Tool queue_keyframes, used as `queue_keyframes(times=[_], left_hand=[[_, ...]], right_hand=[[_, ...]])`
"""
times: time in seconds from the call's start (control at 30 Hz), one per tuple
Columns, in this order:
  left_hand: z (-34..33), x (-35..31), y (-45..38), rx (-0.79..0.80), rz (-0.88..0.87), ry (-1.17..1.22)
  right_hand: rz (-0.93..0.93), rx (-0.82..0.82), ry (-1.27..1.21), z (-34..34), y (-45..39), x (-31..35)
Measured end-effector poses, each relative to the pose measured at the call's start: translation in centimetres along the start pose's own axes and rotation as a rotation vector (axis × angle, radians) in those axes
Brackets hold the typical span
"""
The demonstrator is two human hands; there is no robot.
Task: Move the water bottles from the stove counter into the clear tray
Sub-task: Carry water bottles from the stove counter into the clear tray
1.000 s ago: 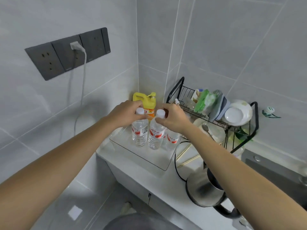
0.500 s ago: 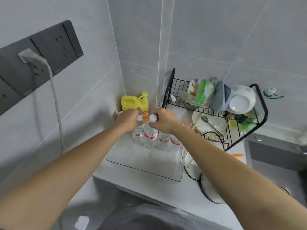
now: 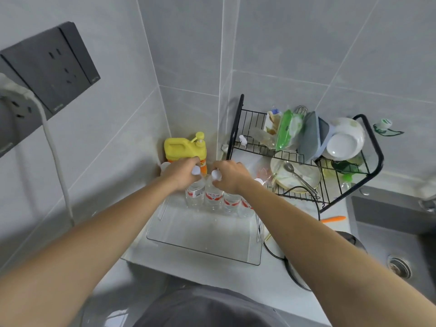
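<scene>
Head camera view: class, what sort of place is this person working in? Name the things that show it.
Most likely a small home kitchen: a dish rack holding bowls, a steel sink with a drain, and a yellow detergent jug in the tiled corner.

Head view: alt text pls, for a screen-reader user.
Left hand and right hand each grip the capped neck of a water bottle standing at the far end of a clear tray on a counter; dish rack to the right.
</scene>
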State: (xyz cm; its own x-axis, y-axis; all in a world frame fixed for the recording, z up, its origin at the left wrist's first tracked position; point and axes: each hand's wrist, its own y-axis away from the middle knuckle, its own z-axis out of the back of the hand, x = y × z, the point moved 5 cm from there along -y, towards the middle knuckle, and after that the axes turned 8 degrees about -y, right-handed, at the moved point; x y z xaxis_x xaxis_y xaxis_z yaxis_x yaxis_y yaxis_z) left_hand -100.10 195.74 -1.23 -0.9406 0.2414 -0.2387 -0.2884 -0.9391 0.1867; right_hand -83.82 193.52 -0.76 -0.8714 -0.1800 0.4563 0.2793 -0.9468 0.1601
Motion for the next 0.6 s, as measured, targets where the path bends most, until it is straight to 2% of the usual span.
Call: queue_keyframes(times=[0.33, 0.6], left_hand=[[-0.4, 1.0, 0.1, 0.02, -0.092, 0.048], [0.1, 1.3, -0.1, 0.067, -0.019, -0.017]], right_hand=[[0.054, -0.014, 0.004, -0.5, 0.2, -0.2], [0.059, 0.023, 0.042, -0.4, 0.3, 0.2]])
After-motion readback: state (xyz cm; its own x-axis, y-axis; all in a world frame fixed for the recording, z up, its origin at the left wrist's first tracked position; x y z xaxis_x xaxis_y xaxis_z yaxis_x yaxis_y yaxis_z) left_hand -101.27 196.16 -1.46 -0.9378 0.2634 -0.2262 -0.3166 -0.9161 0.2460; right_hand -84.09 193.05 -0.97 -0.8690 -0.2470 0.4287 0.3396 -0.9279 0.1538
